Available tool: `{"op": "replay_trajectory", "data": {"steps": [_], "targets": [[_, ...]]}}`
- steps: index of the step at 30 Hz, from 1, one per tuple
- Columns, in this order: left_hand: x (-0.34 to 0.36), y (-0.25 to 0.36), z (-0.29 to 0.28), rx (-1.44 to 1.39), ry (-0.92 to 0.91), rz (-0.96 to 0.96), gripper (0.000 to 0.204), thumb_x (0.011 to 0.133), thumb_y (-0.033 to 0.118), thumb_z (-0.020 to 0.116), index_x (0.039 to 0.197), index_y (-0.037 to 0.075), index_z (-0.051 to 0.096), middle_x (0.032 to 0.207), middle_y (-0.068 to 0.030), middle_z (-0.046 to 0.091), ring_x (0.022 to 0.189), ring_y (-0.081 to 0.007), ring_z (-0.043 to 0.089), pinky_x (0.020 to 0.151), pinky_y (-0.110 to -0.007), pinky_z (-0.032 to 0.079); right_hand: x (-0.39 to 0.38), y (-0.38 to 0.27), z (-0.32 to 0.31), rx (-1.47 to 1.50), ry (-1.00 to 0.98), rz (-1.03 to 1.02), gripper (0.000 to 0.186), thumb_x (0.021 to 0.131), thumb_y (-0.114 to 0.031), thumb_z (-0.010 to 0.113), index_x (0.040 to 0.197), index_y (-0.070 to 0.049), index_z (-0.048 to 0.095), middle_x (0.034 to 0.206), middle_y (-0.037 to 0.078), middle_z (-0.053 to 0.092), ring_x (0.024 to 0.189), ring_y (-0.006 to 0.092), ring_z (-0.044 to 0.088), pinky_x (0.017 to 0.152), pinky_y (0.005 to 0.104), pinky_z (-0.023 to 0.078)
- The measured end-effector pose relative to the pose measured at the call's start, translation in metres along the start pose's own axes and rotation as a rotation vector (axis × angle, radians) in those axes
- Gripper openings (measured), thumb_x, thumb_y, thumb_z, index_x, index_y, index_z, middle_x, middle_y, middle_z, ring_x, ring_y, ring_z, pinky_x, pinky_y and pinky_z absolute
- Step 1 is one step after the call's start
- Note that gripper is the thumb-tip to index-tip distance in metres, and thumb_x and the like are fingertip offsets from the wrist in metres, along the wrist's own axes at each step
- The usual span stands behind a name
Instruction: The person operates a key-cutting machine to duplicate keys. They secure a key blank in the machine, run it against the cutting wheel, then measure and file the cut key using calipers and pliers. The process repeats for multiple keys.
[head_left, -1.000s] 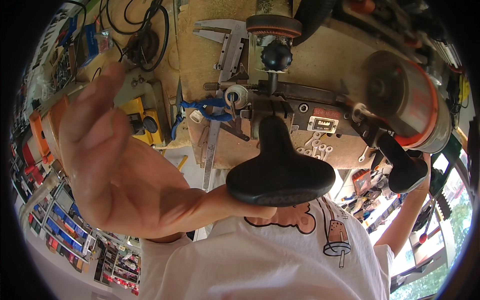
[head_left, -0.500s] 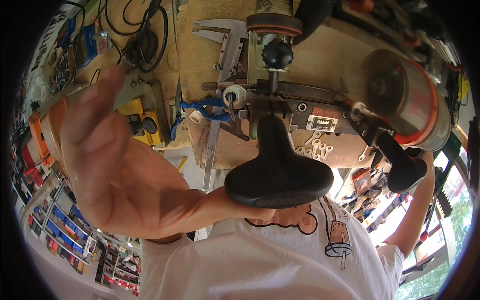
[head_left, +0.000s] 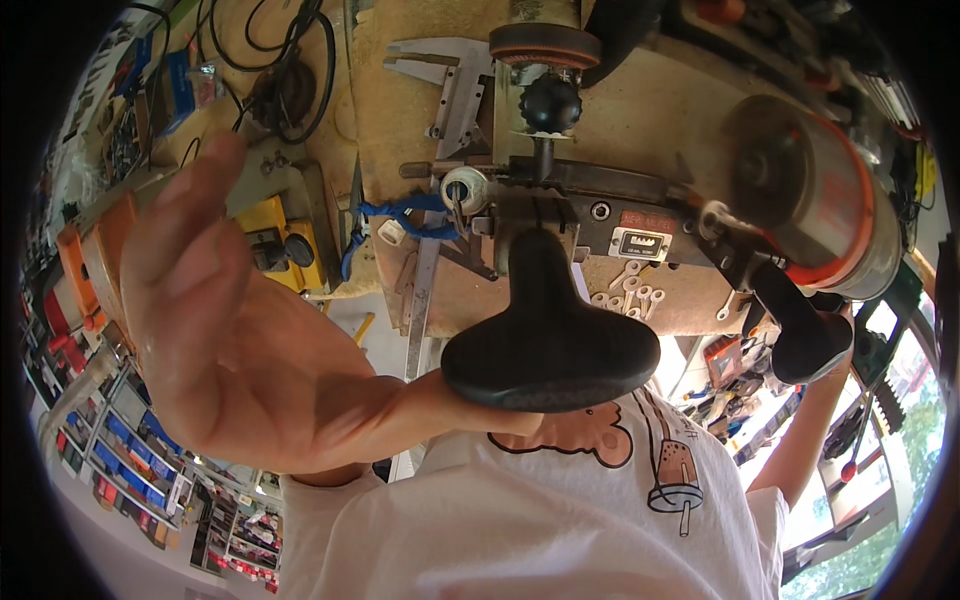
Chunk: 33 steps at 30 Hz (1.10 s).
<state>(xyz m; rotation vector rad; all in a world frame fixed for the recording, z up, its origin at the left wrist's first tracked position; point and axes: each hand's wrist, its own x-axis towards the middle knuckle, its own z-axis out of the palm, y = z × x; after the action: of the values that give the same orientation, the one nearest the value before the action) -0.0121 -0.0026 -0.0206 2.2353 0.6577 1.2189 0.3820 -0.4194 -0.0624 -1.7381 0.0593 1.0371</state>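
Note:
My left hand (head_left: 240, 330) is open, its fingers stretched up and apart. Its thumb reaches along the lower edge of a black T-shaped clamp handle (head_left: 550, 355) on a key-cutting machine (head_left: 585, 215). Behind that handle sits the clamp, with a ring and a blue cord (head_left: 415, 205) hanging at its left side. At the right, a black lever handle (head_left: 812, 345) hides most of my right hand; the forearm (head_left: 815, 410) rises to it, and its fingers cannot be made out. Several loose keys (head_left: 635, 288) lie on the bench behind the clamp handle.
A caliper (head_left: 460, 95) lies on the wooden bench (head_left: 660, 120). A round black knob (head_left: 550, 105) stands above the clamp. A blurred wheel with a clear, orange-edged guard (head_left: 835, 210) is at the right. Cables (head_left: 325, 70) coil at the far left, above a yellow device (head_left: 275, 245).
The clamp, its T-shaped handle and the machine body have shifted slightly left. My left thumb has moved with the handle, and my right forearm and sleeve have come a little left.

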Motion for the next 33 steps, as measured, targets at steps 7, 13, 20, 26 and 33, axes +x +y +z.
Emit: {"op": "replay_trajectory", "data": {"steps": [7,13,20,26,33], "targets": [[0.003,0.0,-0.002,0.001,-0.018,-0.023,0.07,0.077,0.049,0.061,0.123,0.001,0.039,0.124,-0.022,0.044,0.114,-0.0426,0.044,0.102,-0.054,0.031,0.002,-0.012,-0.008,0.08,0.059,0.208,0.062,0.079,-0.044,0.061,0.125,-0.006,0.043,0.114,0.009,0.056,0.098,0.0266,0.059,0.082,0.0487,0.05],[0.0,0.0,0.0,-0.005,0.012,-0.031,0.072,0.077,0.05,0.061,0.123,-0.001,0.039,0.125,-0.0224,0.044,0.114,-0.0415,0.045,0.102,-0.054,0.03,0.004,-0.02,0.001,0.044,0.068,0.227,0.063,0.079,-0.045,0.061,0.125,-0.006,0.044,0.113,0.01,0.057,0.098,0.0266,0.059,0.081,0.0483,0.051],[0.002,0.004,0.003,0.036,0.032,-0.043,0.072,0.077,0.05,0.061,0.123,-0.001,0.039,0.124,-0.022,0.044,0.113,-0.0411,0.045,0.102,-0.053,0.032,0.007,-0.028,0.007,0.002,0.052,0.212,0.064,0.079,-0.047,0.061,0.124,-0.006,0.044,0.113,0.01,0.057,0.097,0.0266,0.059,0.079,0.0479,0.051],[0.001,0.003,0.004,0.039,0.056,-0.045,0.072,0.076,0.05,0.062,0.123,0.0,0.04,0.124,-0.0225,0.044,0.113,-0.0414,0.046,0.102,-0.053,0.032,0.01,-0.033,0.011,-0.021,0.046,0.186,0.064,0.078,-0.048,0.061,0.124,-0.005,0.044,0.113,0.01,0.057,0.096,0.0266,0.06,0.078,0.0476,0.051],[0.003,0.001,0.002,0.046,0.036,-0.049,0.072,0.076,0.05,0.062,0.122,-0.001,0.04,0.122,-0.023,0.046,0.111,-0.0421,0.047,0.101,-0.053,0.033,0.008,-0.025,0.006,-0.023,-0.006,0.125,0.065,0.078,-0.049,0.061,0.124,-0.005,0.045,0.112,0.01,0.057,0.095,0.0265,0.06,0.077,0.0472,0.052]]}}
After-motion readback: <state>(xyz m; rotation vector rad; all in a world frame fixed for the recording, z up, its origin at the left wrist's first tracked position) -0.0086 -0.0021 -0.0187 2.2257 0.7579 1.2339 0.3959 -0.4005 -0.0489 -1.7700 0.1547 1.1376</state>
